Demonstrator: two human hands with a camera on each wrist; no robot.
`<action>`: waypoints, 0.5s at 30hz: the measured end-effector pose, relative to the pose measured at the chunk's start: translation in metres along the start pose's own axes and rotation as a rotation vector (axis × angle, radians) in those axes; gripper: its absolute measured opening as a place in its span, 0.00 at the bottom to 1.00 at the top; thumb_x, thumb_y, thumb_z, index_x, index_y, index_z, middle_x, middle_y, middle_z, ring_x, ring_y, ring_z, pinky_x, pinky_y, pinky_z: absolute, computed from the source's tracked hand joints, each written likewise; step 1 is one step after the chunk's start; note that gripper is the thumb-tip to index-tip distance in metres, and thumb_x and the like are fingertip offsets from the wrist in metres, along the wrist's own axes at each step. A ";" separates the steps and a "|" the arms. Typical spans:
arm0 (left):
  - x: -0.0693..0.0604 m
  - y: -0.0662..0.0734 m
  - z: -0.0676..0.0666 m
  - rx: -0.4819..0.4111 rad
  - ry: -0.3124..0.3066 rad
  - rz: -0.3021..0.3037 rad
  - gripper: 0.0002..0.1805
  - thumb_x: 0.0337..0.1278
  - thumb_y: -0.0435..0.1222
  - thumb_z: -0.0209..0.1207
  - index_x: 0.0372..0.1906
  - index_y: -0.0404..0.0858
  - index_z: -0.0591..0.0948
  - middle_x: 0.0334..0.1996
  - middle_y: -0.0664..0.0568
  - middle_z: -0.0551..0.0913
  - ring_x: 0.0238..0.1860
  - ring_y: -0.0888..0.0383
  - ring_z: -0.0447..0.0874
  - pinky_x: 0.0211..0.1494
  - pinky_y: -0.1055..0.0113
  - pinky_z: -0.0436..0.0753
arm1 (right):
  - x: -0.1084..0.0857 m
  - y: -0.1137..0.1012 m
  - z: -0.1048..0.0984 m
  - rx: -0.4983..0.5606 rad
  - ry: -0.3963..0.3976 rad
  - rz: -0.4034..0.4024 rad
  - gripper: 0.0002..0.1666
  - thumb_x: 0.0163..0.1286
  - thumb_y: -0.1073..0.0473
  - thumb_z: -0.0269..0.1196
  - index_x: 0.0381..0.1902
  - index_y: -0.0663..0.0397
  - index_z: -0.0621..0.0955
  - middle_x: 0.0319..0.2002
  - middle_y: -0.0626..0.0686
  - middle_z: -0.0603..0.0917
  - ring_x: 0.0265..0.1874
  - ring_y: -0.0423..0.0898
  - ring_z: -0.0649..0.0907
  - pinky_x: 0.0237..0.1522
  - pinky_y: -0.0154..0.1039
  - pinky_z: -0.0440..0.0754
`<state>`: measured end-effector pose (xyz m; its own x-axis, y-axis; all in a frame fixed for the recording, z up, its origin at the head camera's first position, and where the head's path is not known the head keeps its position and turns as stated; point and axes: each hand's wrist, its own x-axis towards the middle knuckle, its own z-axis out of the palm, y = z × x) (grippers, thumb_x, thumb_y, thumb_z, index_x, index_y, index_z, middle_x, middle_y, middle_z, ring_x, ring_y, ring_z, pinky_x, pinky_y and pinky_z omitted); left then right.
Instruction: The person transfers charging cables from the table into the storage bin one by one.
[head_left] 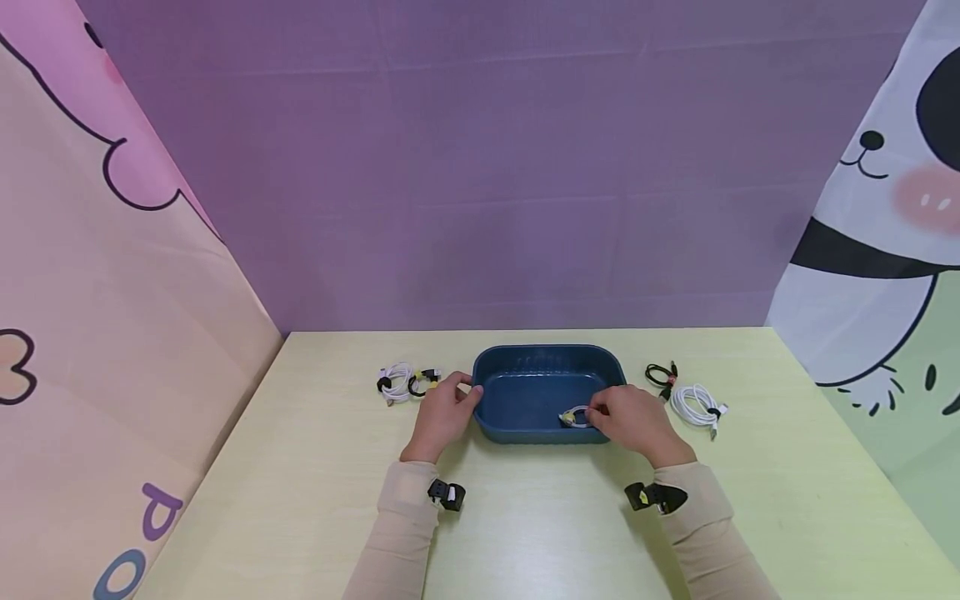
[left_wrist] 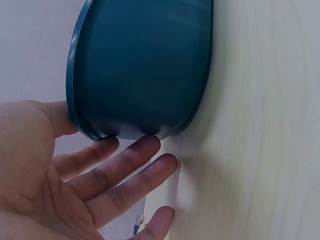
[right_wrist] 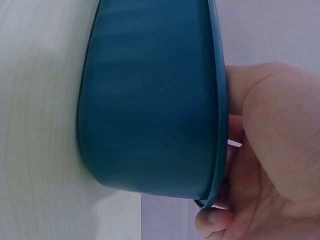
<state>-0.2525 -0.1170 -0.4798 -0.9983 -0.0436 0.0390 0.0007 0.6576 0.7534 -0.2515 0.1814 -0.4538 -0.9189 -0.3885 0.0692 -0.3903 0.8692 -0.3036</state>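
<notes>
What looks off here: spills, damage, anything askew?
Nothing stands out. The blue bin sits upright with no visible crack, the left hand at its rim; the right hand holds a white cable inside. The cables on either side lie coiled; no spill shows on the table.

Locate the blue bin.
In the head view, right of centre, the blue bin stands on the table, left hand at its left end, right hand over its right.
</notes>
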 end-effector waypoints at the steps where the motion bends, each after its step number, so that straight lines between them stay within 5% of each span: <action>1: 0.000 0.000 0.000 -0.001 0.000 -0.001 0.19 0.74 0.45 0.58 0.59 0.38 0.81 0.34 0.47 0.86 0.32 0.55 0.80 0.35 0.65 0.76 | 0.000 0.000 0.000 -0.001 0.001 -0.001 0.10 0.71 0.55 0.64 0.29 0.46 0.86 0.19 0.42 0.76 0.21 0.40 0.72 0.23 0.36 0.65; 15: 0.000 0.000 -0.001 -0.013 -0.007 -0.013 0.19 0.74 0.45 0.58 0.60 0.39 0.80 0.34 0.47 0.85 0.32 0.55 0.79 0.35 0.66 0.76 | 0.004 -0.001 0.006 -0.020 -0.035 0.044 0.22 0.74 0.54 0.60 0.17 0.45 0.77 0.16 0.43 0.69 0.18 0.41 0.70 0.23 0.37 0.61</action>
<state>-0.2521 -0.1181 -0.4789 -0.9986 -0.0467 0.0247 -0.0114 0.6472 0.7623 -0.2542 0.1768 -0.4589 -0.9327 -0.3599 0.0230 -0.3510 0.8914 -0.2867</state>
